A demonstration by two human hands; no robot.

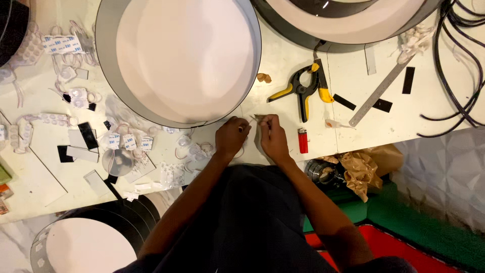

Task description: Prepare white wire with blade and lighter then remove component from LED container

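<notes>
Fingers of both hands meet at the table's (283,60) near edge: left hand (231,136) and right hand (273,137) pinch together on one small pale strip (254,119), too small to make out. Just right lie one red lighter (302,140), one yellow-and-black spring clamp (303,88) and one steel ruler (380,92). Three black strips (382,105) lie by the ruler. Two big round drums (177,55) stand beyond.

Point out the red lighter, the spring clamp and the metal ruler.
red lighter (302,140), head view, middle of its body.
spring clamp (303,90), head view, its pivot.
metal ruler (378,94), head view, mid-length of the blade.
</notes>
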